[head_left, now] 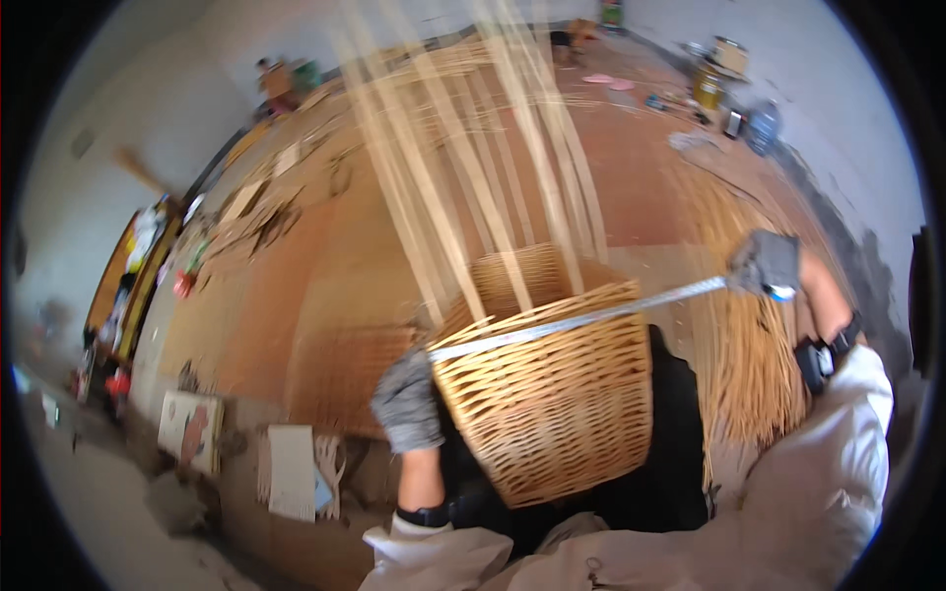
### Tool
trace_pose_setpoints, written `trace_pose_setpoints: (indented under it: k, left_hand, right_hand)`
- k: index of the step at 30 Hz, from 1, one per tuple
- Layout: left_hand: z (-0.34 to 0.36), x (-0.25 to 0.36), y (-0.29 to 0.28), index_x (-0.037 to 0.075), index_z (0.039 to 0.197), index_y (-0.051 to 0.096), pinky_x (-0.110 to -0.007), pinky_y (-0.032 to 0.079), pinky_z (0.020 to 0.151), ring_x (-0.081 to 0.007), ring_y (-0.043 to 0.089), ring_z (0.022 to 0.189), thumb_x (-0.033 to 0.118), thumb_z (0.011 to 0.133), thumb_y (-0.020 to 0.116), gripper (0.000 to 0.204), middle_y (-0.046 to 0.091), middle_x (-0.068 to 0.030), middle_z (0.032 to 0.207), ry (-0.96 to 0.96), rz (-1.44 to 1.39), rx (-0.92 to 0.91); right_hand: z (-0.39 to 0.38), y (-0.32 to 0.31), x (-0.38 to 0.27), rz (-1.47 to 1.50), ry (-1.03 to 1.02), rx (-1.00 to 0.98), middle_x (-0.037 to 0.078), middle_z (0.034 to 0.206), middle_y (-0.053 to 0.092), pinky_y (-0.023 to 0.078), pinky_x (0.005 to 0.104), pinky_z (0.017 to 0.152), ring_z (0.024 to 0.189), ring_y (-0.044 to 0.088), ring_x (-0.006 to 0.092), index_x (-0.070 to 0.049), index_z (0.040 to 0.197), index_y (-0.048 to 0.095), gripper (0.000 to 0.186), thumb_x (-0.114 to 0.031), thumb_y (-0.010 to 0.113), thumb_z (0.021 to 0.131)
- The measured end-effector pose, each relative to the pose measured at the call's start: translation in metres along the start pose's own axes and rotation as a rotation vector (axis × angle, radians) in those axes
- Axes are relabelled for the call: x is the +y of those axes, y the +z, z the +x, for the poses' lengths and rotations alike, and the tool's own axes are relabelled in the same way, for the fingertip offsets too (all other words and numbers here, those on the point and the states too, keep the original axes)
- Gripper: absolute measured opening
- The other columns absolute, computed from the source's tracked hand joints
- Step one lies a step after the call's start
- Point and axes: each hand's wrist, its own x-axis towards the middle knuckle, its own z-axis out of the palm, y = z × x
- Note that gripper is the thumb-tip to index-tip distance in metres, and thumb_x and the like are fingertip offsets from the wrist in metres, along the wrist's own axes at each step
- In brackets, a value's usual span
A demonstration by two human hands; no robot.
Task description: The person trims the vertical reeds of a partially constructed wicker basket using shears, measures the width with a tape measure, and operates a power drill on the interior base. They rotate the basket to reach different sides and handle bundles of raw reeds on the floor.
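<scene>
A woven wicker basket rests tilted on my lap, its open top facing away from me. Several long pale strips rise from its rim, blurred at their upper ends. Across the near rim runs the pale blade of a tape measure, pulled out straight. My left hand, in a grey glove, pinches the blade's end at the basket's left corner. Out past the right corner, my right hand, also gloved in grey, is closed around the tape's case, which shows only in part.
A thick bundle of thin canes lies on the floor at my right. Flat scraps are scattered to the far left. A box and a white sheet lie near left. A blue water bottle stands by the right wall.
</scene>
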Motion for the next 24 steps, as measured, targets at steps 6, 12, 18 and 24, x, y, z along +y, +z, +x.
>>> trace_pose_setpoints:
  k: [6, 12, 18, 24]
  left_hand:
    - [0.004, 0.003, 0.000, 0.000, 0.064, 0.056, -0.020, 0.034, 0.045, -0.0061, 0.041, 0.050, 0.013, 0.078, 0.059, 0.020, 0.051, 0.0024, 0.059, -0.344, -0.127, 0.227]
    - [-0.001, 0.032, 0.028, -0.001, 0.068, 0.055, -0.021, 0.034, 0.048, -0.0065, 0.040, 0.052, 0.012, 0.082, 0.054, 0.019, 0.049, 0.0008, 0.057, -0.250, -0.100, 0.213]
    - [0.000, 0.022, 0.027, -0.001, 0.069, 0.054, -0.022, 0.038, 0.053, -0.0072, 0.043, 0.057, 0.015, 0.083, 0.053, 0.021, 0.054, -0.0013, 0.064, -0.225, -0.158, 0.252]
    - [-0.007, 0.061, 0.036, -0.004, 0.099, 0.049, -0.029, 0.043, 0.073, -0.0168, 0.051, 0.080, 0.025, 0.087, 0.045, 0.032, 0.052, -0.0131, 0.092, -0.031, -0.100, 0.370]
  right_hand:
    - [0.049, 0.025, -0.018, -0.047, 0.050, 0.081, 0.010, 0.062, 0.056, 0.042, 0.0288, 0.054, 0.058, 0.053, 0.0169, -0.002, 0.077, 0.060, 0.020, -0.021, 0.060, 0.072]
    - [0.062, 0.043, -0.025, -0.287, -0.040, 0.138, 0.008, 0.070, 0.059, 0.044, 0.0292, 0.061, 0.065, 0.056, 0.0219, -0.007, 0.080, 0.062, 0.014, -0.018, 0.056, 0.073]
    - [0.070, 0.048, -0.024, -0.387, -0.010, 0.148, 0.009, 0.059, 0.053, 0.040, 0.0320, 0.054, 0.053, 0.048, 0.0225, -0.008, 0.068, 0.058, 0.017, -0.023, 0.052, 0.073]
    - [0.059, 0.062, -0.008, -0.054, -0.471, 0.380, 0.002, 0.055, 0.048, 0.037, 0.0272, 0.050, 0.051, 0.047, 0.0134, -0.005, 0.065, 0.052, 0.013, -0.012, 0.051, 0.076]
